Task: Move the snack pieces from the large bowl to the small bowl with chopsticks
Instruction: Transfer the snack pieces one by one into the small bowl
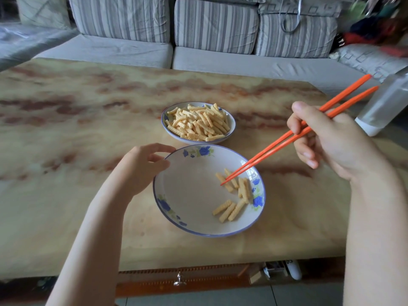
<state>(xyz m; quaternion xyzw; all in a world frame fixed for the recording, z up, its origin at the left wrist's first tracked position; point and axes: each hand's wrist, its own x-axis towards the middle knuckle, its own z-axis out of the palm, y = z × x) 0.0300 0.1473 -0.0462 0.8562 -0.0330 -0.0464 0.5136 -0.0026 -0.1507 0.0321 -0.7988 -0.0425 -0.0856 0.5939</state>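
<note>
The large white bowl [187, 195] with blue flowers on its rim sits near me and holds several ridged yellow snack pieces [231, 208] on its right side. Behind it stands the small bowl [230, 120], heaped with snack pieces [196, 122]. My right hand [324, 138] grips the orange chopsticks [287, 138]. Their tips are close together over a snack piece [220, 178] in the large bowl; whether they pinch it I cannot tell. My left hand [141, 166] holds the large bowl's left rim with curled fingers.
Both bowls stand on a marbled tan table [77, 129]. A clear plastic bottle [384, 107] stands at the table's right edge. A grey striped sofa [198, 40] runs behind the table. A drawer knob [179, 280] shows below the front edge.
</note>
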